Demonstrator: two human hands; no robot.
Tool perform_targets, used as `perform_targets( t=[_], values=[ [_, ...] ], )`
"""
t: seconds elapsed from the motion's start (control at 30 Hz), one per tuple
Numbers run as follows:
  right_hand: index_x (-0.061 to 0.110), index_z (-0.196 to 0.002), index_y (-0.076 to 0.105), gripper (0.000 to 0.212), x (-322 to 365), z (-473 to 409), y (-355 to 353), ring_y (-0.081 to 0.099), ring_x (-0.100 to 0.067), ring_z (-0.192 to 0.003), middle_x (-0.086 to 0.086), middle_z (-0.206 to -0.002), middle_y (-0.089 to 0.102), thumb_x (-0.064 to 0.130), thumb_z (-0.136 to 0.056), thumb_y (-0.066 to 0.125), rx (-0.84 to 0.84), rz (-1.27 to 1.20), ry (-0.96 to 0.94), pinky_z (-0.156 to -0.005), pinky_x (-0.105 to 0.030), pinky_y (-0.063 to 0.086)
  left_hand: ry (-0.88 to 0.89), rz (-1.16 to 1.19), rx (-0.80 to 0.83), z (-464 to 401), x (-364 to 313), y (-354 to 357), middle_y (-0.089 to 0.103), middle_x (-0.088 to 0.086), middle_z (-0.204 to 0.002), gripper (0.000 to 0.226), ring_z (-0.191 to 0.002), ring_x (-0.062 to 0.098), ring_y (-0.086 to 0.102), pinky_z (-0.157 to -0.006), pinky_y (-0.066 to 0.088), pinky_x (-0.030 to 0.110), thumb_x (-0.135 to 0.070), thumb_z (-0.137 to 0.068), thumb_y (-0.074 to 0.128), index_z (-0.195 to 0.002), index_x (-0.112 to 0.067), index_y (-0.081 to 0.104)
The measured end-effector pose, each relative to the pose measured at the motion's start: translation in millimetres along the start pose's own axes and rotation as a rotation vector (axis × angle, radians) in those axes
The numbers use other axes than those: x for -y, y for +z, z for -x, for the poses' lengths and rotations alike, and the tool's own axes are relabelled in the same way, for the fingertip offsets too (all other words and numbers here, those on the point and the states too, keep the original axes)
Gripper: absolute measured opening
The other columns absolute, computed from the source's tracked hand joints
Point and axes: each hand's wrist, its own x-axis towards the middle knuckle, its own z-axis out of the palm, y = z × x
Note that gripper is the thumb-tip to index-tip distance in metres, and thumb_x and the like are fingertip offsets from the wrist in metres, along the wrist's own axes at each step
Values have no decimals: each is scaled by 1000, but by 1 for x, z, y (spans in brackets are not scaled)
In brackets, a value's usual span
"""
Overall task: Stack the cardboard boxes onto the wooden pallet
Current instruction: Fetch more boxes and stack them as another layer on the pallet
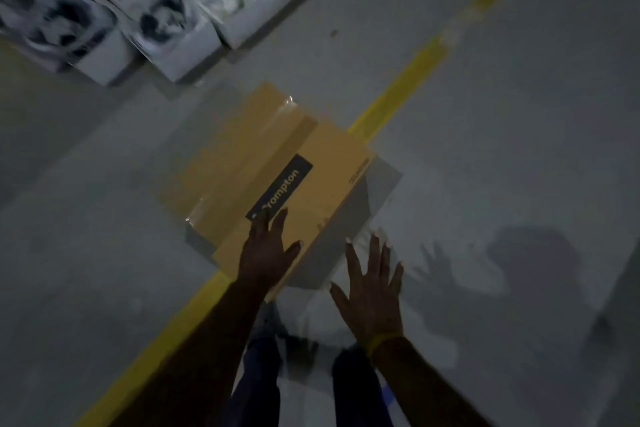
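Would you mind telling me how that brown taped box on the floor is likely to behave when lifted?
The cardboard box looks flat and wide, so it probably stays stiff and won't tip. Its glossy tape may feel slippery. Both the left hand and right hand would likely be needed; weight is unclear.

White printed boxes [104, 21] blurred and cut off at top-left edge, cardboard box [263, 177] label partly hidden

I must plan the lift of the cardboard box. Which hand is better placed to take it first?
The left hand: its straight fingers already lie over the box's top. The right hand is spread beside the box, apart from it.
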Motion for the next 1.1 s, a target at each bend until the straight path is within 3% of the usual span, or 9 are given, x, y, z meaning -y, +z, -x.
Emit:
perform_targets(
  t=[0.13,0.3,0.37,0.47,0.6,0.7,0.8,0.9,1.1],
  values=[
    [25,-158,21,77,17,-54,71,8,-44,-150,-21,-165,7,64,-92,28,9,12,36,-112,-69,13,22,-42,41,-59,60,43,8,12,-165,82,-151,36,13,-110,39,54,-50,-94,60,-158,-22,17],
    [31,-158,-10,79,44,-102,129,-21,-37,-149,-12,-161,-30,62,-100,33,54,-95,131,-118,-64,0,29,-70,100,-110,128,72,8,15,-165,89,-150,39,14,-112,35,58,-49,-91,65,-158,-23,12],
    [31,-158,-11,79,57,-117,145,-20,-36,-150,-10,-160,-31,64,-99,32,57,-168,148,-119,-63,1,-12,-45,144,-132,154,81,10,15,-164,89,-149,40,18,-110,35,60,-52,-91,64,-158,-28,10],
    [33,-158,-7,80,70,-133,164,-18,-36,-150,-9,-162,-27,69,-93,25,52,-238,137,-118,-61,1,-94,140,219,-155,178,91,34,13,-155,97,-136,40,41,-103,44,60,-70,-82,59,-156,-31,11],
    [35,-158,-5,79,77,-141,175,-18,-34,-151,-4,-162,-27,67,-97,33,27,-334,138,-118,-59,1,-192,267,87,-145,169,107,49,16,-142,80,-123,37,54,-98,49,52,-55,-93,56,-155,-14,26],
    [43,-154,-11,82,74,-138,180,-13,-30,-152,2,-162,-29,78,-89,22,-3,-452,163,-119,-60,11,-88,232,-2,-104,148,123,58,19,-131,64,-117,37,58,-92,50,39,-47,-95,43,-146,-8,46],
    [48,-154,-8,83,61,-128,184,-1,-27,-153,8,-164,-23,82,-86,26,-28,-654,203,-113,-58,33,63,230,67,-60,122,146,57,19,-131,54,-109,38,60,-83,45,30,-35,-96,38,-140,-9,53],
    [44,-156,-7,88,35,-111,186,-3,-23,-154,7,-165,-18,77,-86,33,-74,-730,242,-113,-54,35,294,252,152,-35,100,176,47,17,-139,50,-116,37,58,-91,53,45,-36,-102,33,-145,-17,48],
    [39,-156,-11,88,-44,-85,207,16,-23,-151,7,-166,-6,52,-96,52,-193,-771,400,-107,-45,39,459,35,184,-41,56,224,20,13,-163,51,-148,36,25,-111,37,53,-47,-99,36,-149,-39,35]
  ],
)
